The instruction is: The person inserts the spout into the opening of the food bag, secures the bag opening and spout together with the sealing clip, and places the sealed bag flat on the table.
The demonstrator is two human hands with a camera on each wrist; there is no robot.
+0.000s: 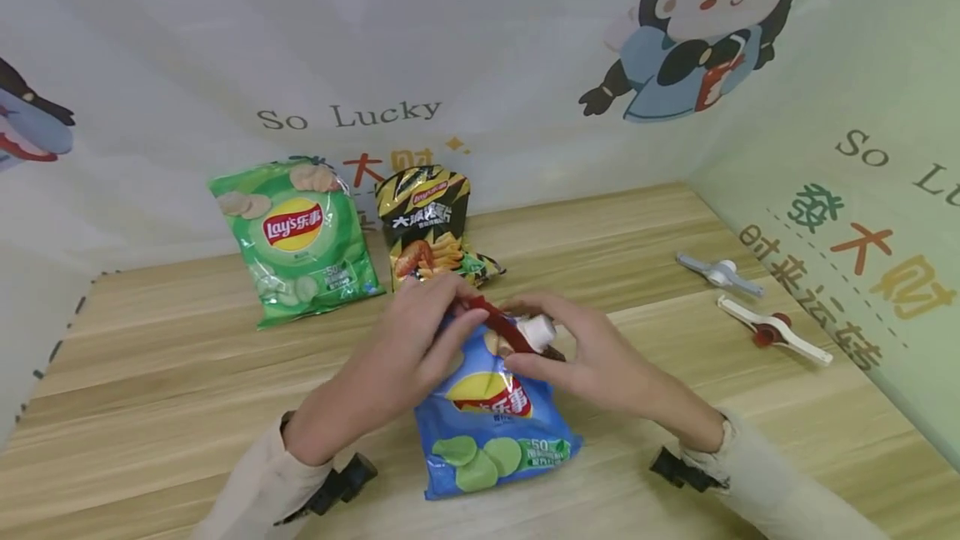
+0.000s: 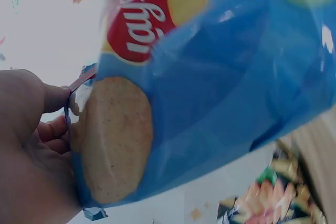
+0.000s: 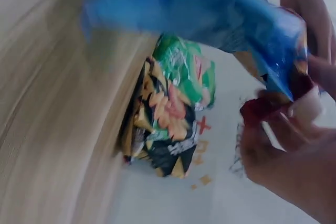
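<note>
Blue chip bag [image 1: 491,425], likely light, crushable and best held by its top edge, was steadied over the wooden table [image 1: 150,373], its edge and red clip [image 1: 501,325] pinched by nearly closed fingers of the left hand [image 1: 420,336] and, apparently, curled ones of the right hand [image 1: 579,347].

Room between right hand [image 1: 596,348] and red-white clip [image 1: 771,332]; black bag [image 1: 420,223] blocks rear.

From here the blue bag [image 1: 487,423], green bag [image 1: 300,252] and black bag [image 1: 423,223] are all 3 glossy, crinkly film. The red clip [image 1: 504,326], grey clip [image 1: 722,273] and white clip [image 1: 798,342] are smooth hard plastic. The table [image 1: 150,373] shows satiny wood grain; sleeves [image 1: 255,482] are matt cloth, the backdrop [image 1: 495,40] perhaps fabric too.
</note>
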